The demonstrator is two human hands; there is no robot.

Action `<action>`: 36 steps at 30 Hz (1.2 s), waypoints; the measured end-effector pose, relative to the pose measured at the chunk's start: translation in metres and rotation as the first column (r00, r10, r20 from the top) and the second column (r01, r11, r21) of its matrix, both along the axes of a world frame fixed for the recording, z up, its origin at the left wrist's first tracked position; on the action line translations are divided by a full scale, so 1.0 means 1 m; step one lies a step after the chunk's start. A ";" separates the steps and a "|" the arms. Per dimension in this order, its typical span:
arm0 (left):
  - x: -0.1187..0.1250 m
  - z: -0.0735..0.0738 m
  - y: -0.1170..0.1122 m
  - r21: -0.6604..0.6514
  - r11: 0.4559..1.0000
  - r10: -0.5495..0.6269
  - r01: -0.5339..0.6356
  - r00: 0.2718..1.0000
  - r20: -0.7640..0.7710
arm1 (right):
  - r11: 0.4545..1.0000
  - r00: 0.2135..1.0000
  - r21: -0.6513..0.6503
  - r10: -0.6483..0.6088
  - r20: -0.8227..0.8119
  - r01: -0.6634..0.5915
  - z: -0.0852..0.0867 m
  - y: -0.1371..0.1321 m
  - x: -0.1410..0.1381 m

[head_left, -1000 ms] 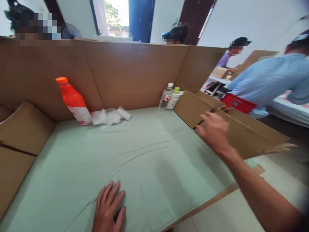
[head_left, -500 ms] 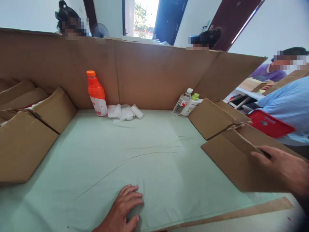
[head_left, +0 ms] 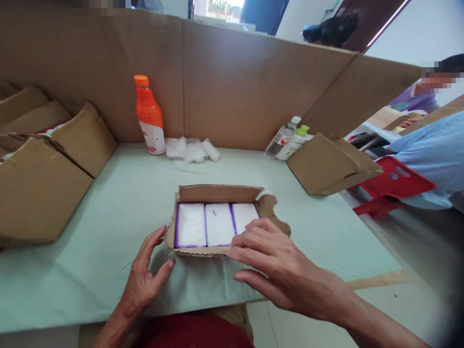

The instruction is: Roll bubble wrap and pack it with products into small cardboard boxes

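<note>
The small cardboard box (head_left: 221, 194) sits in front of me near the close edge of the table, its top uncovered. Inside, three white packs (head_left: 191, 225) edged in purple stand side by side; the middle one bears a small dark mark. A ragged flap (head_left: 268, 209) juts out from the box's right side.

My left hand (head_left: 147, 275) is at the left wall, fingers and thumb spread wide, gripping nothing; whether the fingertips touch the cardboard I can't tell. My right hand (head_left: 275, 266) reaches over the front right corner, fingers stretched out and thumb apart, partly hiding the rightmost pack. It has nothing clasped in it, and I can't tell if it touches.

Around this lies the green cloth (head_left: 322, 237). Behind the box are crumpled white wrappers (head_left: 194, 151), beside an orange bottle (head_left: 149, 116) with a white label. Farther right, a clear bottle (head_left: 282, 139) leans by a white bottle (head_left: 293, 146) with a green cap, next to a brown carton (head_left: 319, 164) whose inside is hidden. On my left, larger cartons (head_left: 43, 188) show a little white and red within.
</note>
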State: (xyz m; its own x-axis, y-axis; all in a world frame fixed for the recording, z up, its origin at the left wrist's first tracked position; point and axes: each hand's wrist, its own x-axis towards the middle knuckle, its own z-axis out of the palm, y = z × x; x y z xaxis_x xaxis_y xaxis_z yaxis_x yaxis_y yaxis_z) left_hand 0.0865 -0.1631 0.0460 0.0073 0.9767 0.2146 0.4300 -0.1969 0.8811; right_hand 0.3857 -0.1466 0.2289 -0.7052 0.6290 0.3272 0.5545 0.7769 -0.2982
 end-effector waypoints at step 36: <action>0.006 -0.053 0.119 -0.224 0.917 0.372 -0.331 0.911 0.177 | 0.703 0.709 -0.442 -0.680 -0.189 0.557 -0.153 0.288 0.044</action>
State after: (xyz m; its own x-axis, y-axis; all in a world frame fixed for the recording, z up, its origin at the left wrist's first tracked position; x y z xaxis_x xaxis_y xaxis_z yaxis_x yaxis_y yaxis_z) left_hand 0.0922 -0.0442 -0.0066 -0.3696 0.9291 -0.0114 0.2405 0.1075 0.9647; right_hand 0.4294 0.1410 0.0754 -0.0076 0.9898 0.1423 0.6962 0.1074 -0.7098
